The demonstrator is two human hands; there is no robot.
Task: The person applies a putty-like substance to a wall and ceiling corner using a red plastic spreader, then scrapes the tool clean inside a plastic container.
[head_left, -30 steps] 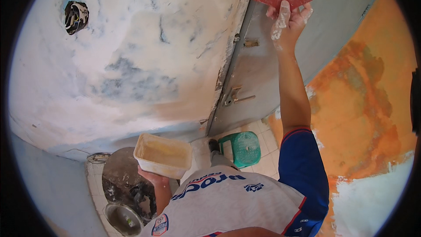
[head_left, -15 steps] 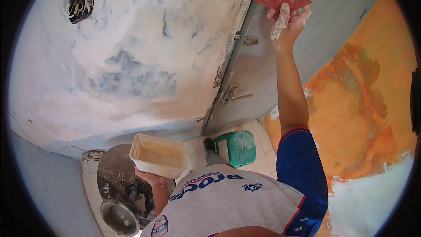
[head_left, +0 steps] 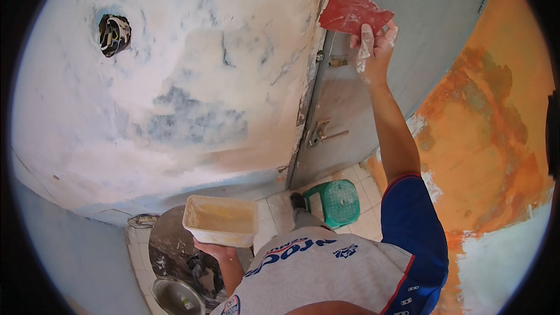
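Raised high on the right, my right hand (head_left: 374, 49) pinches a red flat filling spreader (head_left: 354, 10) by its lower corner, thumb on its face. White paste is smeared on the thumb and fingers. The spreader's left edge lies over the edge of the patchy white wall (head_left: 192, 76), beside the grey door frame; I cannot tell whether it presses on it. Low on the left, my left hand (head_left: 216, 249) holds a cream rectangular plastic tub (head_left: 220, 214) from below, with pale residue inside. The fingers under the tub are partly hidden.
A grey door (head_left: 344, 99) with a lever handle (head_left: 326, 134) stands ahead right. On the tiled floor are a green stool (head_left: 339, 203), a dark round surface (head_left: 166, 236) and a metal bowl (head_left: 175, 298). A wall hole (head_left: 114, 35) exposes wires. Orange wall (head_left: 455, 134) lies right.
My right hand and the red spreader have come down and slightly left toward the wall's edge. The whole view has shifted a little; my left hand still holds the tub.
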